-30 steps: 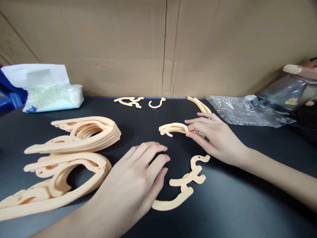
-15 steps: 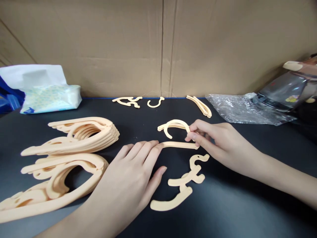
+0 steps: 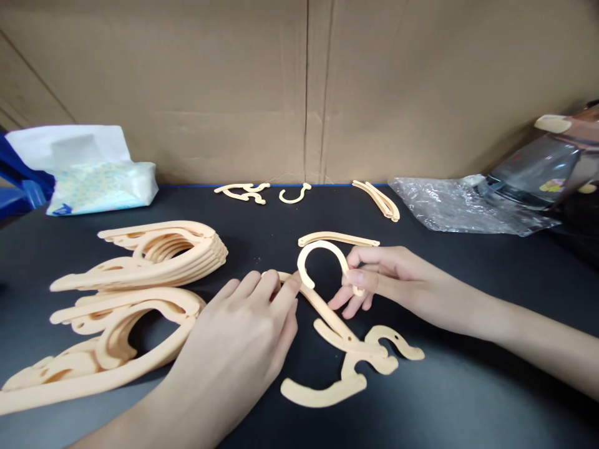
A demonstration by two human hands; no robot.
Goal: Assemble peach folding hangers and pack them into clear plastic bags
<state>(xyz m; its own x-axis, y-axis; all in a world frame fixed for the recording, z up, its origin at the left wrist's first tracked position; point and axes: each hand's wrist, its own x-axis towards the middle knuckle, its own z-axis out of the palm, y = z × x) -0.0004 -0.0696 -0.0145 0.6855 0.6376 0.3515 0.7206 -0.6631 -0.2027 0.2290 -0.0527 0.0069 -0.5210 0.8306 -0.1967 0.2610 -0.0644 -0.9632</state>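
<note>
My right hand pinches a pale wooden-coloured hook near its lower right end, above the dark table. My left hand is curled over the upper end of a long curved arm piece, gripping it with fingertips partly hidden. That arm piece slants down to a flat jointed part with several curved pieces, and overlaps it. Behind the hook lies another slim curved piece. Left of my left hand are two stacks of folded hangers, an upper one and a lower one.
At the back lie a small jointed part, a loose hook and slim curved pieces. A tissue pack stands back left. Clear plastic wrap and a transparent jug are at the right. Cardboard rises behind.
My right hand has moved slightly down and left with the hook. The arm piece has swung from level to slanting and now overlaps the jointed part, which has shifted and turned.
</note>
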